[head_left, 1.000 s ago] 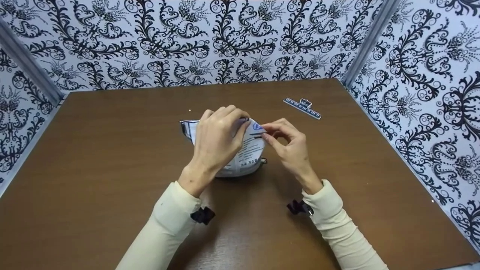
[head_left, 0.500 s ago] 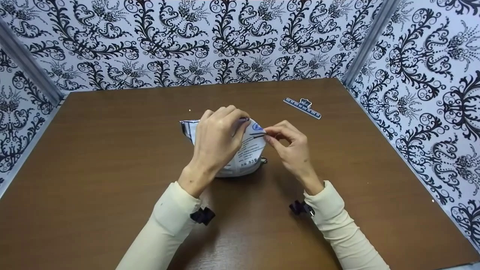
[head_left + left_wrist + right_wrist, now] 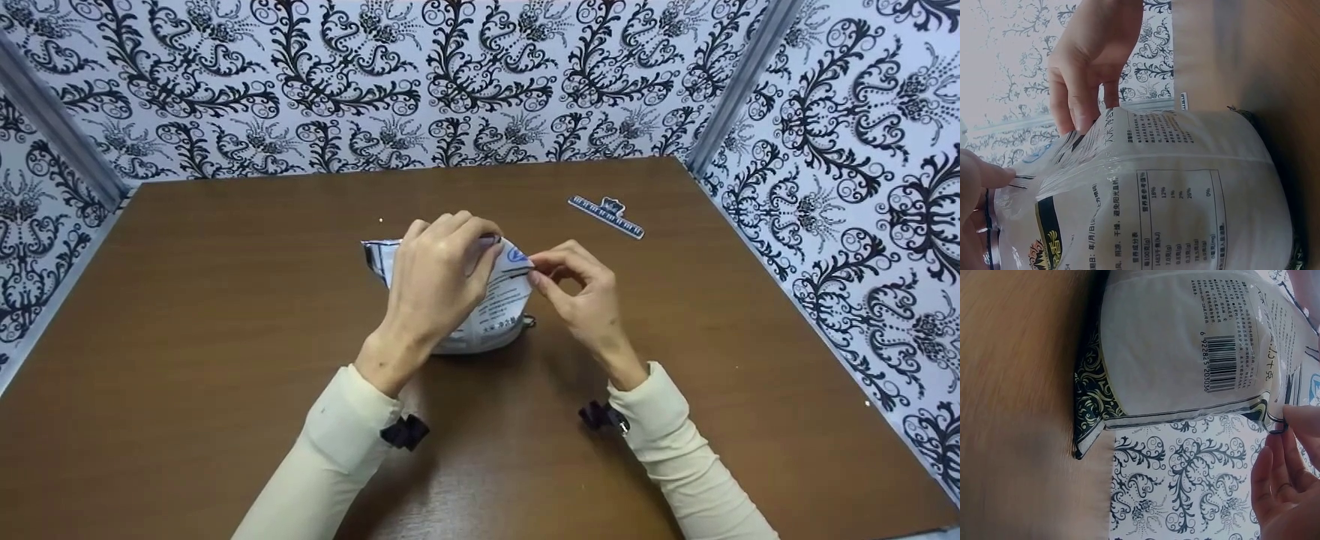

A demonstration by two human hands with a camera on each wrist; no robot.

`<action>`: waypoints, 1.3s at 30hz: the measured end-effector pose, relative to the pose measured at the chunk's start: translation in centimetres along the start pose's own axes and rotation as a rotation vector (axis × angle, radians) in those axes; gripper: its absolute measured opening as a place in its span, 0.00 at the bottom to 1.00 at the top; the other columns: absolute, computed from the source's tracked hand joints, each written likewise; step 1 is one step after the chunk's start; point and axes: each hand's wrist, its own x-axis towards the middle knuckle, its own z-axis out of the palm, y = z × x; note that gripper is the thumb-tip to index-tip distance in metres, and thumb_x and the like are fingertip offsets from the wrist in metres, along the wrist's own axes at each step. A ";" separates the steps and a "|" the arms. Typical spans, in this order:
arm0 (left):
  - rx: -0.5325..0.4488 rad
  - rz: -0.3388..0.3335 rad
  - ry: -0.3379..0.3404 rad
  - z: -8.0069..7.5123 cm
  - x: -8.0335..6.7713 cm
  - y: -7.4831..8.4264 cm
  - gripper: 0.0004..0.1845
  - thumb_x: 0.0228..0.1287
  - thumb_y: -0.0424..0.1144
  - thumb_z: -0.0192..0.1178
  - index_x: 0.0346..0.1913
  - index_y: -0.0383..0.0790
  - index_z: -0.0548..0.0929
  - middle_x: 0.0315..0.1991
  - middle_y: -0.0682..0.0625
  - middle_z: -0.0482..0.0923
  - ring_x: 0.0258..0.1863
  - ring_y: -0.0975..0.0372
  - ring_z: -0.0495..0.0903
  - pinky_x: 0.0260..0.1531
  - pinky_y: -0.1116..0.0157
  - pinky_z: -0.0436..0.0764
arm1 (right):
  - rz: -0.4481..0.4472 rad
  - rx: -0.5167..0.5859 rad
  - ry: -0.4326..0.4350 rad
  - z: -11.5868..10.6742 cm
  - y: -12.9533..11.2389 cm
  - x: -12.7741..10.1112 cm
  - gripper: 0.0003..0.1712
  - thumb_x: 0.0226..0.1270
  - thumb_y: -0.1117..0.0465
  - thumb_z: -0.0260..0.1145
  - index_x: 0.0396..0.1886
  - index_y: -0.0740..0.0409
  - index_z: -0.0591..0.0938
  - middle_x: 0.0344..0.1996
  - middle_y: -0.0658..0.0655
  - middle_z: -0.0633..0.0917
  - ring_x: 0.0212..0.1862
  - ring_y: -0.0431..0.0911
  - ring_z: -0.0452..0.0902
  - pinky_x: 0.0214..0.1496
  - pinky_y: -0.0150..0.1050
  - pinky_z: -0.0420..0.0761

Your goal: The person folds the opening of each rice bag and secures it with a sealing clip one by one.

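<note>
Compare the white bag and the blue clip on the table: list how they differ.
The bag stands upright at the table's middle; the clip lies flat near the far right corner. The bag is held by the left hand and right hand; the clip lies untouched. The bag is far bigger. Both rest on the brown table.

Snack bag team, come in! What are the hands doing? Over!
Left hand grips the snack bag top. Right hand pinches its right corner. Bag stands upright on the table. Bag clip lies apart, nothing in the way.

Bare table [image 3: 225, 315] is lying open around the pouch [image 3: 495, 315]; only a clip [image 3: 606, 216] is sitting far right, patterned walls [image 3: 450, 82] closing three sides.
</note>
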 end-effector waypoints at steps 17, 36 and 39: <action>-0.094 -0.039 0.021 0.2 0.0 0.0 0.08 0.71 0.43 0.66 0.45 0.44 0.87 0.41 0.52 0.89 0.43 0.60 0.87 0.43 0.61 0.75 | -0.057 0.015 0.010 1.3 -2.0 1.3 0.07 0.67 0.68 0.72 0.44 0.59 0.90 0.38 0.57 0.85 0.42 0.43 0.81 0.46 0.35 0.81; -0.155 -0.050 0.059 0.2 0.0 -0.1 0.06 0.73 0.41 0.64 0.43 0.43 0.88 0.39 0.52 0.89 0.42 0.61 0.87 0.40 0.62 0.76 | -0.097 0.048 0.026 2.3 -3.1 2.4 0.05 0.68 0.69 0.71 0.42 0.63 0.89 0.36 0.61 0.84 0.41 0.42 0.81 0.44 0.33 0.82; -0.152 -0.053 0.060 0.2 0.0 -0.1 0.06 0.73 0.41 0.64 0.43 0.43 0.88 0.39 0.52 0.89 0.42 0.61 0.88 0.39 0.62 0.76 | -0.100 0.050 0.025 2.5 -3.1 2.5 0.05 0.68 0.69 0.72 0.42 0.63 0.88 0.36 0.59 0.84 0.40 0.43 0.81 0.44 0.34 0.82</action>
